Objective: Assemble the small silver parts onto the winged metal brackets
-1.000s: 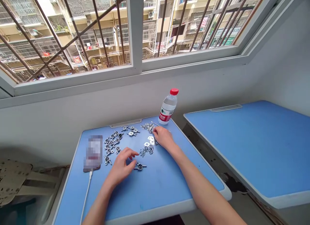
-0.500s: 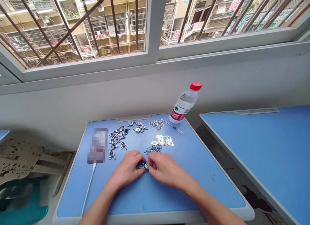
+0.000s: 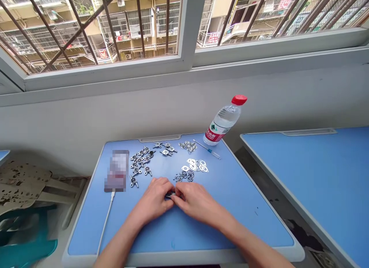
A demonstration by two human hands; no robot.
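My left hand [image 3: 155, 197] is closed around a small metal fitting [image 3: 169, 196], gripped between thumb and fingers just above the blue tabletop. Pressed against its right side is my right hand [image 3: 192, 198], with thumb and forefinger pinched over it. Most of the fitting is hidden by my fingers, and whether the right hand also pinches a smaller piece cannot be seen. Beyond my fingertips lie black rubber rings [image 3: 190, 176] and tiny screws [image 3: 178, 177]. Flat metal gaskets [image 3: 193, 165] are spread behind these. Several similar metal fittings [image 3: 140, 161] are grouped to the left.
More fittings [image 3: 166, 150] and a pile of small metal pieces [image 3: 188, 146] lie at the back. A pen [image 3: 206, 149] rests by a water bottle [image 3: 221, 124]. On the left is a blurred phone [image 3: 117, 171] with a white cable [image 3: 105, 223]. Another blue table [image 3: 311, 164] stands at right.
My right thumb and fingers have moved left over the fitting, covering more of it. The whole view has shifted slightly; the loose parts stay in their places.
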